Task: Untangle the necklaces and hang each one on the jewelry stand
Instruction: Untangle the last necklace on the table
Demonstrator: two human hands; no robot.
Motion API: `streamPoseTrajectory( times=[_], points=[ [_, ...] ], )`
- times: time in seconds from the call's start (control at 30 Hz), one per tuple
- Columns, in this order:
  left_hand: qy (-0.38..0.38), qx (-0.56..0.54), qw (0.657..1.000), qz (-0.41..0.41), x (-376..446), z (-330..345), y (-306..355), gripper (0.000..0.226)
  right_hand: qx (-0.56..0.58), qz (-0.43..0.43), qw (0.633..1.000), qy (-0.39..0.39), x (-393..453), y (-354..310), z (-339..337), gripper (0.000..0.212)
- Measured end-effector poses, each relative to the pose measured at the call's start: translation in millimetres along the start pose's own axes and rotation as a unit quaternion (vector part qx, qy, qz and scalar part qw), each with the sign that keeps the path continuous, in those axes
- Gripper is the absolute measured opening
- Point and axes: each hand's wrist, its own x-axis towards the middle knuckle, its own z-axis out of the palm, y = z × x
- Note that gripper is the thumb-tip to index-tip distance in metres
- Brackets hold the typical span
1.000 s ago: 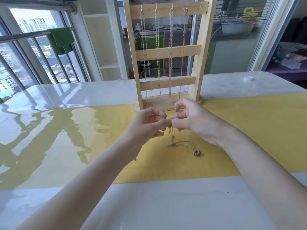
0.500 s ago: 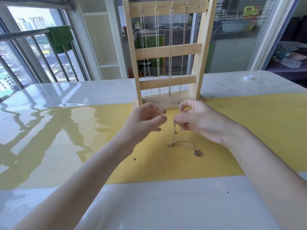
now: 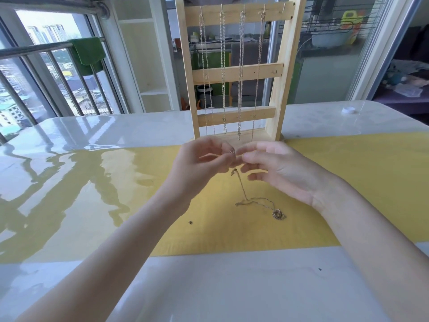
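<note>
A thin gold necklace [image 3: 243, 194] runs from a clasp end pinched in the left hand [image 3: 202, 163] down to the yellow mat [image 3: 348, 182], where its slack and a heart-shaped pendant [image 3: 278, 214] lie at about five o'clock from the hands. The right hand [image 3: 278, 168] is just beside the left with fingers loosely extended; whether it grasps the chain I cannot tell. At twelve o'clock stands the wooden jewelry stand [image 3: 234, 73], four chains [image 3: 240, 66] hanging from its top-bar hooks.
</note>
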Motion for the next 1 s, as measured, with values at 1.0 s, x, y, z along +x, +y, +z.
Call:
streamPoseTrajectory(
  times=[1.0],
  points=[
    [-0.032,-0.294,0.945,-0.138,1.4,-5.8,15.4,0.012,-0.024,-0.052,0.993,0.107,-3.4,-11.1,-1.1,0.017]
  ],
)
